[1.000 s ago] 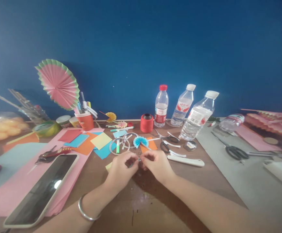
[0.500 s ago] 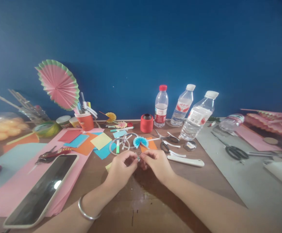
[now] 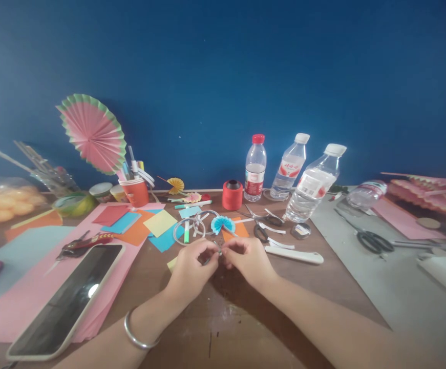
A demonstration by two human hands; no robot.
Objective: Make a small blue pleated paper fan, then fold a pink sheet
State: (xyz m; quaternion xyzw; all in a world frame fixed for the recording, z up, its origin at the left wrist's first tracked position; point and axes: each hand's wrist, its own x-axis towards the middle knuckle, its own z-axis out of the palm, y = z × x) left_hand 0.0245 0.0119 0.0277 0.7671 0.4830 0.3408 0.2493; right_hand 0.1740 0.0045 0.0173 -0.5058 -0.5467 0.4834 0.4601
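Note:
My left hand [image 3: 194, 262] and my right hand [image 3: 248, 260] meet fingertip to fingertip above the table, both pinched closed. Between them is a tiny item, mostly covered by the fingers and too small to name. A silver bangle [image 3: 132, 330] circles my left wrist. Just beyond the fingertips lies a small blue pleated paper fan [image 3: 223, 224], beside an orange paper square [image 3: 236, 229]. A white-handled knife [image 3: 295, 254] lies to the right of my right hand. Rings of clear tubing or tape [image 3: 189, 233] and a green-and-white marker [image 3: 186, 233] lie past my left hand.
A phone [image 3: 67, 302] rests on pink paper [image 3: 26, 307] at left. Behind stand a red paper cup [image 3: 135, 192], a red spool [image 3: 232, 196] and upright bottles [image 3: 255, 174]. Scissors [image 3: 263, 218] lie near centre, more scissors [image 3: 372, 241] on a grey mat [image 3: 345, 246] at right.
The fingers of my left hand have shifted slightly around the tiny item. My right hand and the things on the table are nearly unchanged.

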